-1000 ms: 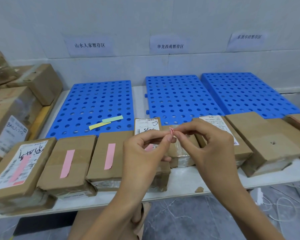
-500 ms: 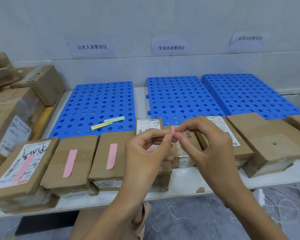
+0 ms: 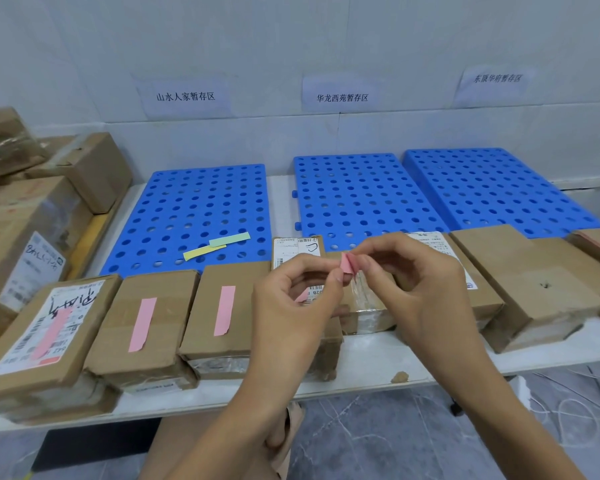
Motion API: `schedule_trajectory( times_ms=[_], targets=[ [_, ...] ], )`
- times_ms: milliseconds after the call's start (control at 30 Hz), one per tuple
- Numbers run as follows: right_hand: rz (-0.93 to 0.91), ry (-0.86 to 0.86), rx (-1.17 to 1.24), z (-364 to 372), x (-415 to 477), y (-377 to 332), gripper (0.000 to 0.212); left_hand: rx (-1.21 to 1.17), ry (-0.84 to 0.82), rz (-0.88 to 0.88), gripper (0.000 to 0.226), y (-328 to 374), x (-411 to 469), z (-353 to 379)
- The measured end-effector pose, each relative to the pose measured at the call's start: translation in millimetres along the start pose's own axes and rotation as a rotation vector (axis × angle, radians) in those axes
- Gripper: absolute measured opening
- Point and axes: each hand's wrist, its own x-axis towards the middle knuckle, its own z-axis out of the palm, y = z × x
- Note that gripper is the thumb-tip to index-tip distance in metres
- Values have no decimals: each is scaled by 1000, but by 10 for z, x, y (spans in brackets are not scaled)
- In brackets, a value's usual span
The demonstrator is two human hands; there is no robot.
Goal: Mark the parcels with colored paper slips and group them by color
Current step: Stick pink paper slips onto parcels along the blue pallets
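Note:
My left hand [image 3: 297, 299] and my right hand [image 3: 420, 289] pinch small pink paper slips [image 3: 347, 264] between their fingertips, held above the middle parcels. A row of brown cardboard parcels lines the front of the white shelf [image 3: 371, 355]. Three parcels on the left, one labelled [image 3: 45, 327] and two plain [image 3: 142, 323] [image 3: 224, 311], each carry a pink slip. A fourth labelled parcel [image 3: 297, 251] shows a bit of pink behind my left hand. Parcels on the right [image 3: 541, 282] carry no slip. A yellow slip [image 3: 203, 251] and a green slip [image 3: 229, 239] lie on the left blue pallet [image 3: 194, 209].
Two more blue perforated pallets [image 3: 357, 195] [image 3: 492, 188] lie at the back, each under a paper sign on the wall. A stack of larger boxes [image 3: 32, 209] stands at the left. A small brown scrap [image 3: 399, 377] sits at the shelf's front edge. Cables lie on the floor, right.
The pink slips between my fingertips have come further apart and show more. Both hands have stayed above the same parcels, and the parcels have not moved.

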Motion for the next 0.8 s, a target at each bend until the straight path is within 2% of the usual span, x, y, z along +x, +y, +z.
schedule_trajectory(
  times_ms=[133,200,333,400,567,800],
  targets=[
    [15,74,27,61,0,-12,5,42,28,19,2,23,-5,31],
    [26,88,58,88,5,-20,6,42,43,13,8,35,-6,36],
    [30,40,64,112,49,-17,11,-69,40,21,9,49,20,5],
    [14,14,77,97,78,7,8,-123,33,6,10,70,28,-19],
    [25,-145,167,14,123,-7,5,-213,-31,-117,12,91,46,-82],
    [-3,-151,118,-24,86,-78,9,-130,-153,-146,19,152,95,-201]
  ],
)
